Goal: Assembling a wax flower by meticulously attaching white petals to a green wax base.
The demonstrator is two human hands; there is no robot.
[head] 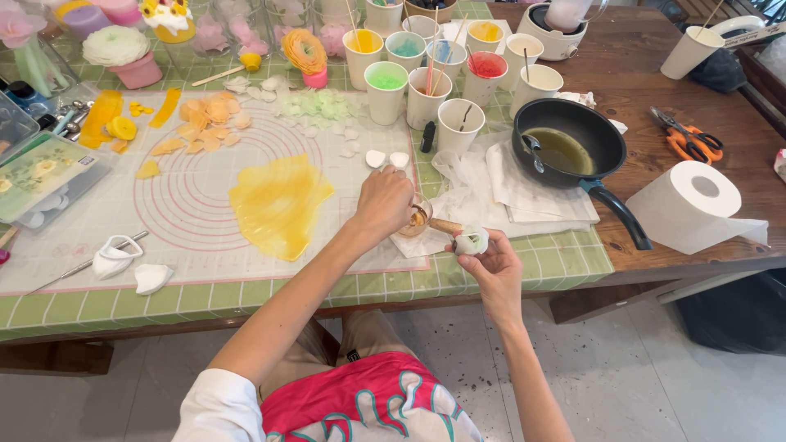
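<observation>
While our right hand (pixel 490 266) pinches a small white wax piece (pixel 472 241) just beside our left hand (pixel 385 203), which closes over a little cup (pixel 418 219) on the tabletop (pixel 524 263), the wooden handle (pixel 445 225) runs between both hands.

Wooden tabletop (pixel 655 98), left part under a green checked cloth (pixel 524 266). On the cloth: pale silicone mat (pixel 196 237), paper cups (pixel 458 123) of coloured liquid. On bare wood: black pan (pixel 573 147), orange-handled scissors (pixel 692 139), toilet roll (pixel 696 205), white pot (pixel 557 33).
</observation>
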